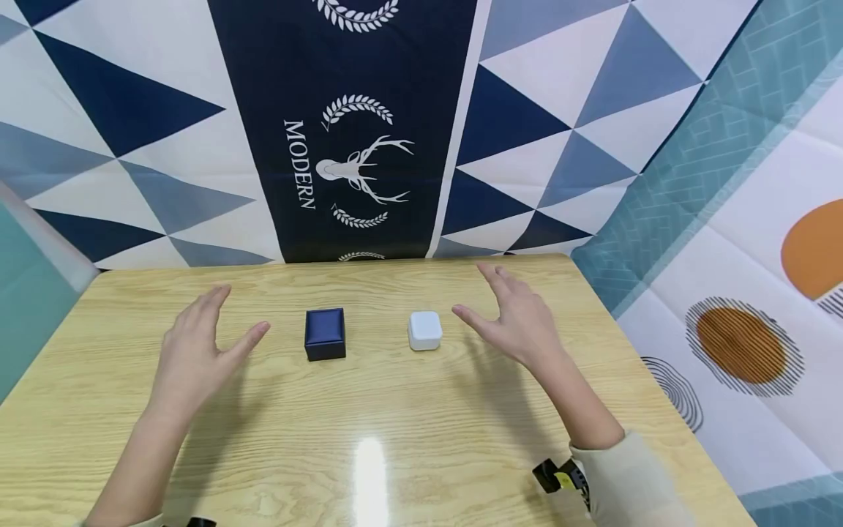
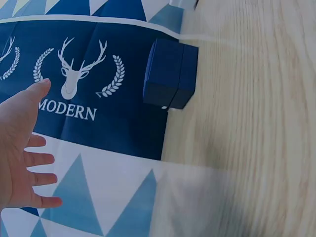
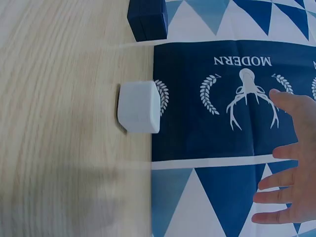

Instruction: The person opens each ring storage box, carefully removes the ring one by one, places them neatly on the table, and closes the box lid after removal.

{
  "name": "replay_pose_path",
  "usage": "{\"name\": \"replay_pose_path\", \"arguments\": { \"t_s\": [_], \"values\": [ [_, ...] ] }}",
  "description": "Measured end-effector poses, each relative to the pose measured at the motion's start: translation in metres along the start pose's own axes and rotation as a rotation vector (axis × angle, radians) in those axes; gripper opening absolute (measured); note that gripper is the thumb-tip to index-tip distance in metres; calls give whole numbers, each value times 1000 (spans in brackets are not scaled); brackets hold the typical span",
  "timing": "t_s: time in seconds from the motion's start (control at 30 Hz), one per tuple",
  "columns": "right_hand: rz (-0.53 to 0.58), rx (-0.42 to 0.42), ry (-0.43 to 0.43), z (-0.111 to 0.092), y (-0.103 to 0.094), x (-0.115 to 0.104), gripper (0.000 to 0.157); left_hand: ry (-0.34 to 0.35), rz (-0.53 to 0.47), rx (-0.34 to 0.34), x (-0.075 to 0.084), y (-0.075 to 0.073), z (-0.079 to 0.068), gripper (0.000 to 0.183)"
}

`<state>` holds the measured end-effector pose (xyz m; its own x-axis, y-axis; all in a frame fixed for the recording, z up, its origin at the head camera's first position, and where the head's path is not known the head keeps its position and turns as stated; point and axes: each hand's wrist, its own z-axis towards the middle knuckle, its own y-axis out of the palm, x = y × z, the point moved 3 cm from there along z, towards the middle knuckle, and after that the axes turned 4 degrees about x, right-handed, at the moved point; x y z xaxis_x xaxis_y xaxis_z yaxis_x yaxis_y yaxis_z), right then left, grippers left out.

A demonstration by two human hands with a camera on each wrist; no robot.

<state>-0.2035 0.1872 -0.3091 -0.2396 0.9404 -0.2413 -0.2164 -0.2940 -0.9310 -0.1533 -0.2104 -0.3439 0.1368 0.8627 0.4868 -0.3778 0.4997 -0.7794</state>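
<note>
A dark blue box (image 1: 326, 334) with a padded-looking square lid stands closed on the wooden table, left of centre. To its right sits a small white rounded cube-shaped case (image 1: 424, 331). My left hand (image 1: 200, 351) hovers left of the blue box, fingers extended and thumb spread toward it, holding nothing. On the other side, my right hand (image 1: 516, 315) is raised to the right of the white case, its thumb pointing at it and its palm bare. In the left wrist view the blue box (image 2: 170, 74) shows a lid seam; the right wrist view shows the white case (image 3: 139, 107) side-on.
The light wood table (image 1: 296, 446) ends at a hanging cloth (image 1: 356, 132) with triangles, a deer head and the word MODERN. A patterned curtain (image 1: 744, 351) borders the right side. Black wrist gear (image 1: 560, 476) sits at the right cuff.
</note>
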Motion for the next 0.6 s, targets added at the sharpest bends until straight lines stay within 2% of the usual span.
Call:
{"name": "replay_pose_path", "arguments": {
  "t_s": [0.4, 0.6],
  "values": [
    [141, -18, -26, -8, 19, -27, 75, -23, -116, -96, 6, 21, -4, 83],
    [188, -15, -58, -10, 34, -45, 71, -12, -152, -134, 9, 31, -6, 84]
  ]
}}
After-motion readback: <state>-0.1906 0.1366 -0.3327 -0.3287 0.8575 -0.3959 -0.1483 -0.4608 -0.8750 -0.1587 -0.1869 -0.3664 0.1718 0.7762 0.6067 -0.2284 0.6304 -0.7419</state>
